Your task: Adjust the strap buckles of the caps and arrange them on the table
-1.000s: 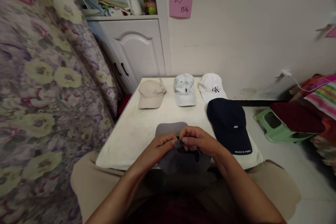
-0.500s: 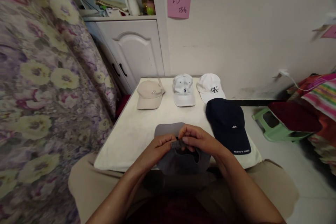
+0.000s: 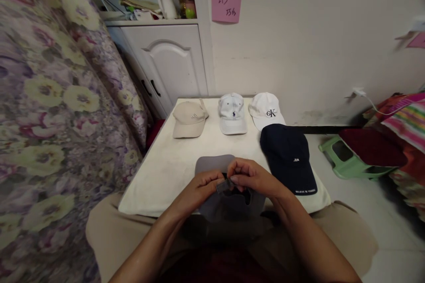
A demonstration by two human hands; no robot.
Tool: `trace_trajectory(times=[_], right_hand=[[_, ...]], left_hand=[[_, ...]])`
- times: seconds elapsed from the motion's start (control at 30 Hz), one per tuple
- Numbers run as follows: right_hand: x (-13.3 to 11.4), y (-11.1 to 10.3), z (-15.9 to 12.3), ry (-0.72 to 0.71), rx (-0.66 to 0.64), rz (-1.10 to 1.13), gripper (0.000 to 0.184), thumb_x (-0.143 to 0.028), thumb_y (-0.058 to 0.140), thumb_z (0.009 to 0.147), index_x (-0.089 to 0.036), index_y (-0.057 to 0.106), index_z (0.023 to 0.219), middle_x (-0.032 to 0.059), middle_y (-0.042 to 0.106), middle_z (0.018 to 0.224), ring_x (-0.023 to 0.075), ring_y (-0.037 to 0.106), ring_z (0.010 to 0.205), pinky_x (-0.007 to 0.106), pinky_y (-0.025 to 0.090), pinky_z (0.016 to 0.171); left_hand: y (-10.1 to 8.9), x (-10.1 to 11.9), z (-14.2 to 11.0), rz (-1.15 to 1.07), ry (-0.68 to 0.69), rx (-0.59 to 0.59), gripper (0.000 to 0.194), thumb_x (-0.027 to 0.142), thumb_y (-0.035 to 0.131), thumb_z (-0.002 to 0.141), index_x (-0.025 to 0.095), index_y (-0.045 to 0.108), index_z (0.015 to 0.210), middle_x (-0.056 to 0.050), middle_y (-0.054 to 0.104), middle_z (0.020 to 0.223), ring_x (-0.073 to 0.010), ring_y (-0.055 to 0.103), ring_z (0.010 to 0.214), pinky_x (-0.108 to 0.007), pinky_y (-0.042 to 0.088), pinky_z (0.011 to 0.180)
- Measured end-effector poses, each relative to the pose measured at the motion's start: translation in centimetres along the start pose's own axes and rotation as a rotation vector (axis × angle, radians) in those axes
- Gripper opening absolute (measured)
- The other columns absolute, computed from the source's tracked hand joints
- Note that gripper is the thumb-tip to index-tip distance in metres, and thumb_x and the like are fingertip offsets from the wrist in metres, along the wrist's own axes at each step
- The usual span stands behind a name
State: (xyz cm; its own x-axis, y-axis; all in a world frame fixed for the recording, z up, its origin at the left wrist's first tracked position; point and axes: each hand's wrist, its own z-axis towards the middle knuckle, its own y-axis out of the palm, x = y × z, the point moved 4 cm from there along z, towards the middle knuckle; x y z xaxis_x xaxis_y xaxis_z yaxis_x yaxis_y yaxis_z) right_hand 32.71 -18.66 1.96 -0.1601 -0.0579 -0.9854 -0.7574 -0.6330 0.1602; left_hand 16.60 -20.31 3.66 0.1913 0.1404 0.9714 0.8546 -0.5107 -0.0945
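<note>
A grey baseball cap [image 3: 229, 210] lies at the near edge of the table, its brim pointing away from me and its back opening towards me. My left hand [image 3: 207, 185] pinches one end of the cap's back strap [image 3: 223, 186]. Against it, my right hand [image 3: 249, 177] pinches the strap's other side with thumb and fingers. The fingertips of both hands nearly meet over the opening, and the strap's fastening is partly hidden by them. To the right of my right hand lies a navy cap [image 3: 287, 154], brim towards me.
Along the table's back stand a beige cap [image 3: 190, 119], a pale blue cap [image 3: 232, 112] and a white cap [image 3: 266, 110]. The cream-covered table [image 3: 152, 177] reaches my knees. On the right is a green stool [image 3: 341, 159]; a floral curtain [image 3: 59, 119] hangs left.
The strap between my fingers has tilted and shifted slightly, and the left fingertips have moved a little towards the right hand. The other caps stay put.
</note>
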Motion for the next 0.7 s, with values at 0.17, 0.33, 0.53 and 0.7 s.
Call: trace_trajectory(times=[0.17, 0.33, 0.53, 0.7], right_hand=[[0.13, 0.21, 0.17, 0.003, 0.015, 0.007, 0.021, -0.034, 0.069, 0.083, -0.017, 0.058, 0.088, -0.0013, 0.063, 0.071, 0.0081, 0.050, 0.053, 0.020, 0.035, 0.050], [0.17, 0.36, 0.35, 0.007, 0.022, 0.034, 0.022, -0.034, 0.070, 0.082, -0.016, 0.058, 0.088, -0.0011, 0.063, 0.072, 0.0081, 0.051, 0.053, 0.021, 0.036, 0.051], [0.25, 0.22, 0.49, -0.038, 0.103, 0.001, 0.021, -0.031, 0.073, 0.077, -0.016, 0.059, 0.083, -0.0046, 0.056, 0.066, 0.0082, 0.049, 0.053, 0.021, 0.038, 0.051], [0.15, 0.16, 0.48, -0.065, 0.162, -0.031, 0.021, -0.029, 0.074, 0.076, -0.017, 0.058, 0.081, -0.0045, 0.056, 0.067, 0.0081, 0.048, 0.054, 0.021, 0.038, 0.052]], left_hand=[[-0.24, -0.23, 0.10, -0.027, 0.009, -0.014, 0.028, 0.040, 0.060, 0.084, 0.017, 0.055, 0.068, 0.003, 0.048, 0.063, -0.0108, 0.036, 0.058, -0.023, 0.026, 0.053], [-0.50, -0.60, 0.17, -0.033, 0.000, 0.000, 0.029, 0.041, 0.061, 0.083, 0.016, 0.056, 0.069, 0.003, 0.048, 0.063, -0.0110, 0.037, 0.058, -0.023, 0.027, 0.053], [-0.29, -0.55, 0.10, -0.021, -0.006, 0.000, 0.029, 0.042, 0.061, 0.083, 0.017, 0.055, 0.068, 0.004, 0.047, 0.064, -0.0110, 0.036, 0.058, -0.023, 0.026, 0.053], [-0.15, -0.31, 0.11, 0.005, -0.022, 0.024, 0.029, 0.040, 0.060, 0.084, 0.017, 0.053, 0.066, 0.005, 0.044, 0.061, -0.0101, 0.034, 0.056, -0.023, 0.026, 0.053]])
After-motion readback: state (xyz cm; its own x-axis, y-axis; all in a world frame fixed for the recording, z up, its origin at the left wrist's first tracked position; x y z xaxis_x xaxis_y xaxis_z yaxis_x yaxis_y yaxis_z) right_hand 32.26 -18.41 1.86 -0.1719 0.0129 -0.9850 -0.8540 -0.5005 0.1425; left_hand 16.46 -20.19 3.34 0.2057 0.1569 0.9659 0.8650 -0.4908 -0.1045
